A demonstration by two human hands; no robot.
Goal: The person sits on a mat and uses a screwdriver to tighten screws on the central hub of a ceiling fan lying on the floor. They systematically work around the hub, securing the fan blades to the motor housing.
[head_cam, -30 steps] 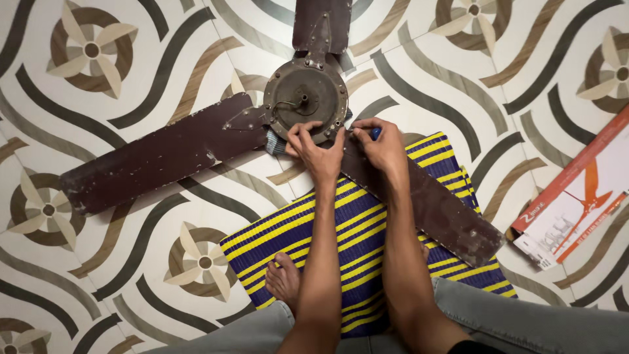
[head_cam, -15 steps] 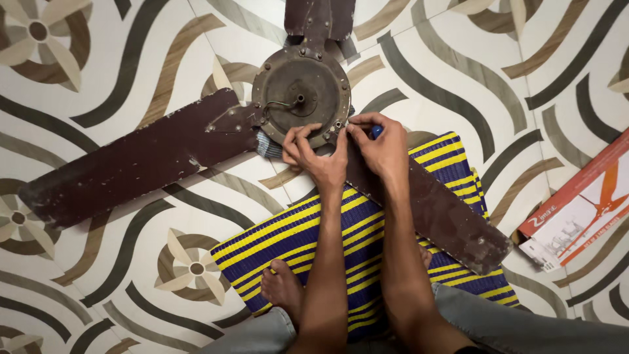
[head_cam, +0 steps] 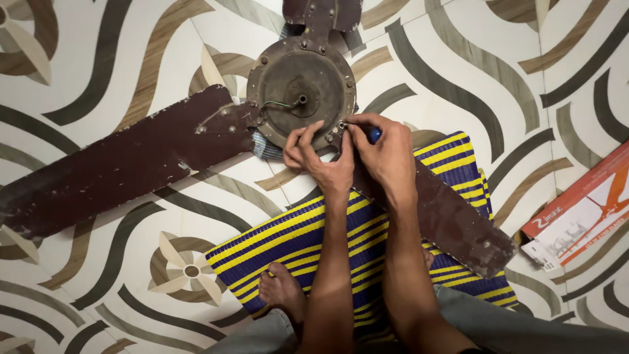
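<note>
The ceiling fan (head_cam: pixel 301 92) lies flat on the patterned tile floor (head_cam: pixel 118 59), its round motor housing at about twelve o'clock from the seated person. The right hand (head_cam: pixel 386 154) has its grip clenched around a blue-handled screwdriver (head_cam: pixel 372 134), the tip set at a screw on the housing rim near five o'clock. The left hand (head_cam: pixel 321 157) rests against the housing just beside that spot, fingers pinched close at the screw; whether its grip actually holds anything I cannot tell. Three brown blades show: a long one (head_cam: pixel 111 164) reaching toward nine o'clock, one (head_cam: pixel 452 216) running to four o'clock across the blue and yellow striped mat (head_cam: pixel 288 242), and a stub (head_cam: pixel 321 13) at twelve. All three look attached at their brackets, so by my reckoning the screw work is early or mid-way, with this blade's fixing in hand and the others untouched. A bare foot (head_cam: pixel 282 288) rests on the mat; an orange and white carton (head_cam: pixel 583 210) lies at three o'clock
</note>
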